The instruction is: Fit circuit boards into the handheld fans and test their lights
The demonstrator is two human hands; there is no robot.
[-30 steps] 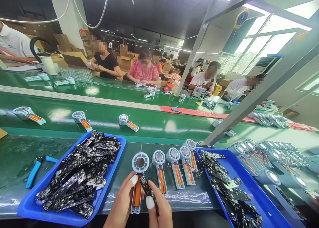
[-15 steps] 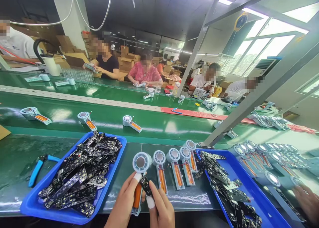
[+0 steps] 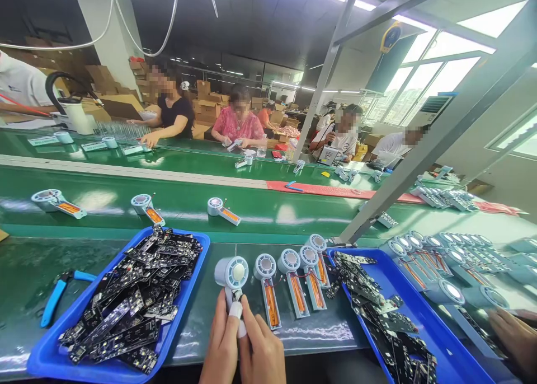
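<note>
A light-blue handheld fan with a round head is held upright over the bench, low in the middle. My left hand is closed around the left side of its handle. Against the handle's right side my right hand is closed too, its fingers meeting the left thumb. White covers wrap a digit on each hand. Only a small dark bit of circuit board shows above the fingertips; the rest of the handle is hidden. Just right stand several open fan housings with orange cells in their handles.
Blue trays of black circuit boards stand left and right. Blue-handled pliers lie far left. A green conveyor carries fans beyond the bench. A slanted metal post rises right. A co-worker's hand is at the right edge.
The circuit board, earlier tilted in my right hand beside the open handle, is now mostly hidden behind my fingers. Both hands have closed together on the handle, and the fan head has turned.
</note>
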